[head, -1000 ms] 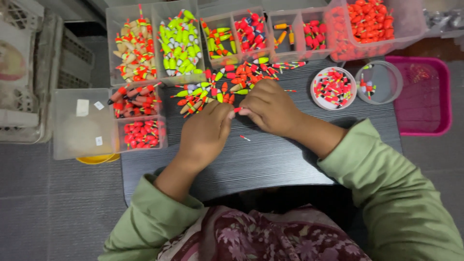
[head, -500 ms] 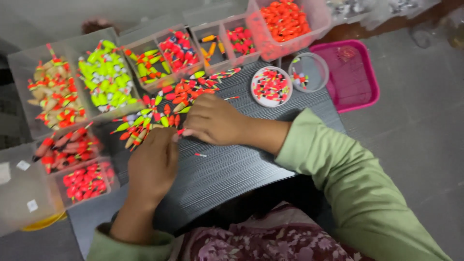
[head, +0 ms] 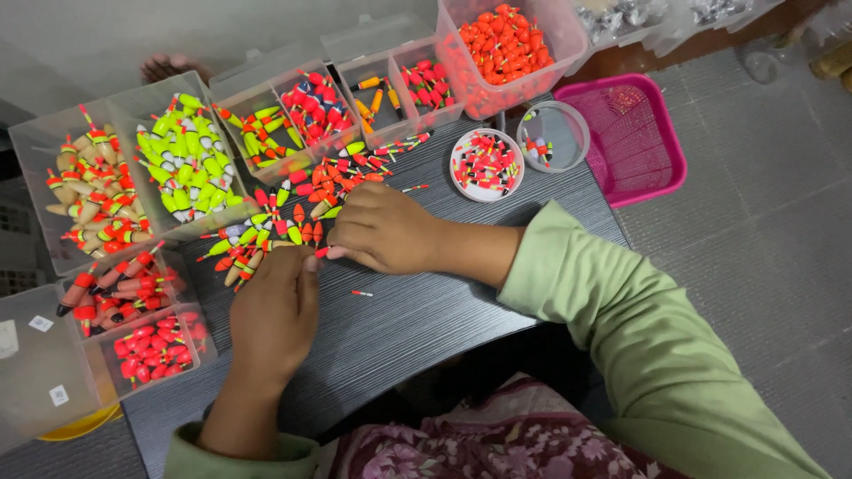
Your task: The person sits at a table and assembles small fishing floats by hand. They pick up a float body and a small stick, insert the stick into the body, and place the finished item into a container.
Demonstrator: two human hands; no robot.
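My left hand (head: 275,310) and my right hand (head: 386,231) meet fingertip to fingertip over a dark wood-grain table (head: 417,328). Between the fingertips is a small red fishing float (head: 321,253), pinched from both sides. Just beyond the hands lies a loose pile of red, yellow-green and blue floats (head: 293,204). A thin red-tipped stick (head: 361,293) lies alone on the table under my right hand. Both sleeves are light green.
Clear compartment boxes ring the pile, one with yellow-green floats (head: 186,164) and one with red floats (head: 151,346). At the back stands a tub of orange floats (head: 510,44). A round white dish of floats (head: 485,164), a clear cup (head: 553,135) and a pink tray (head: 632,137) are at the right.
The view has swung and tilted, so the boxes now sit further left. My hands stay together at the near edge of the pile, working the same small piece.
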